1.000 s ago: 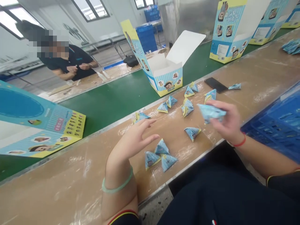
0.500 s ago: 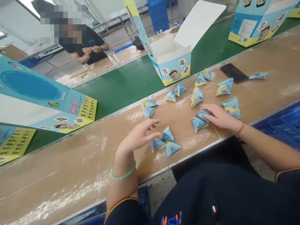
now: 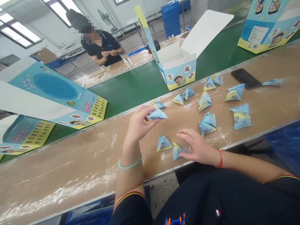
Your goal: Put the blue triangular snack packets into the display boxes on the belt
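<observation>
My left hand [image 3: 138, 122] grips a small blue pyramid-shaped packet [image 3: 158, 114] between thumb and fingers, raised over the table. Just behind it shows another packet [image 3: 158, 104], partly covered. My right hand [image 3: 199, 147] is spread low over the table, thumb at a blue and yellow packet [image 3: 177, 152] that it partly covers; whether it touches is unclear. A packet [image 3: 164, 143] lies to the left of that one. Beyond my right hand two packets [image 3: 207, 123] rest side by side.
More packets [image 3: 204, 100] lie in small groups along the brown table [image 3: 93, 162]. A dark phone [image 3: 246, 78] and a flat wrapper [image 3: 272, 82] lie at right. Printed cartons [image 3: 180, 78] stand open on the green belt [image 3: 138, 84]. Across it, a person [image 3: 103, 47] works with both hands.
My left hand has closed on a packet and lifted it. My right hand has moved left from the pair of packets to the near group, where two packets now show instead of three.
</observation>
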The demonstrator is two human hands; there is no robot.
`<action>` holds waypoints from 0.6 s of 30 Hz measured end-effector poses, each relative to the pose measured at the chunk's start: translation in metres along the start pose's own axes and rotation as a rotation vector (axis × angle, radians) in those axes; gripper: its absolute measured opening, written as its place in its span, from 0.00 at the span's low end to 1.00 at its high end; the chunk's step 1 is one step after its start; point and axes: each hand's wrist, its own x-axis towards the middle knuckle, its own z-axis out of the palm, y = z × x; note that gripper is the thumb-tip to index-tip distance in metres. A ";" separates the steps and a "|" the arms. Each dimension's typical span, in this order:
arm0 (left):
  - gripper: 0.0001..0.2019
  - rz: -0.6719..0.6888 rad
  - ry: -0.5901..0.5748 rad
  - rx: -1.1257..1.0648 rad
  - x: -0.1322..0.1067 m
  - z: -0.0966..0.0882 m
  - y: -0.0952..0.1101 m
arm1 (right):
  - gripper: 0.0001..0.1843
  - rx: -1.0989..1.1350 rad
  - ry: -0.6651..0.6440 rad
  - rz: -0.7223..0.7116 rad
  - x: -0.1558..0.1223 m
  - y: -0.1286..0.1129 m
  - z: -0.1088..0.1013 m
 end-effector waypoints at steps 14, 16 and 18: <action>0.18 0.075 -0.144 0.108 0.030 0.049 -0.014 | 0.18 -0.023 -0.097 -0.122 -0.001 0.004 -0.013; 0.18 0.048 -0.218 0.137 0.036 0.066 -0.019 | 0.20 0.021 0.100 -0.145 0.002 -0.007 -0.040; 0.17 0.034 -0.305 0.141 0.040 0.078 -0.022 | 0.25 0.007 0.304 -0.146 0.006 -0.015 -0.070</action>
